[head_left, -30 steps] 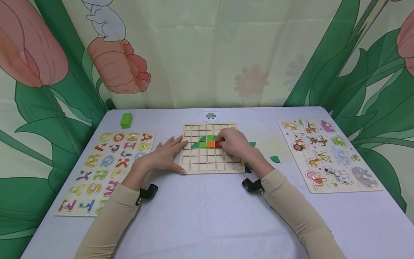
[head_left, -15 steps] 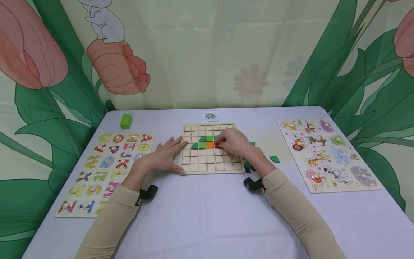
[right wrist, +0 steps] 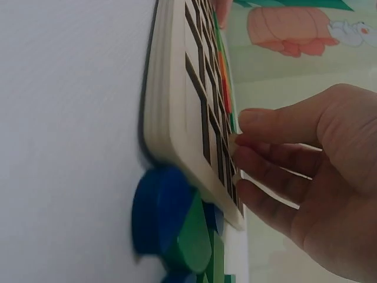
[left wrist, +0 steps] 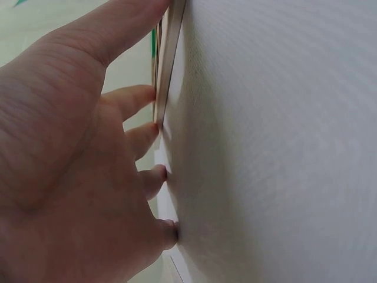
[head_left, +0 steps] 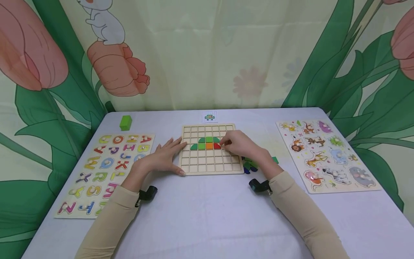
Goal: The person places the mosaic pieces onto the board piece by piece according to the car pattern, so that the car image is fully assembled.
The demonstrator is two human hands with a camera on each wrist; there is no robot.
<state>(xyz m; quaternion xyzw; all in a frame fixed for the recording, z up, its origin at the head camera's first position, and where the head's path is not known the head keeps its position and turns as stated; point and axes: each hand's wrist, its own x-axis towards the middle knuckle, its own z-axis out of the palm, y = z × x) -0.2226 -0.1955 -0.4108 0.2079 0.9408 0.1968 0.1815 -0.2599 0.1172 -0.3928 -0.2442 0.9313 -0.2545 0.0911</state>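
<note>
A wooden grid board [head_left: 207,168] lies mid-table, with green, orange and red puzzle pieces set in its cells. My left hand [head_left: 163,154] is spread at its left edge; in the left wrist view the fingers [left wrist: 141,141] reach straight to the board's side. My right hand [head_left: 240,142] hovers over the right half, fingertips beside the red piece [head_left: 217,146]. In the right wrist view thumb and fingers [right wrist: 277,127] are bent slightly near the cells, and no piece shows between them. Loose green pieces [head_left: 252,164] and blue pieces [right wrist: 160,206] lie by the board's right corner.
An alphabet puzzle board [head_left: 106,172] is at left, an animal puzzle board [head_left: 326,154] at right. A small picture card [head_left: 209,117] lies behind the grid. A green block [head_left: 125,122] stands at the back left. Another green piece [head_left: 275,159] is partly behind the right arm.
My right hand has shifted slightly right, uncovering more of the red piece and the green piece above it. The left hand stays at the board's edge.
</note>
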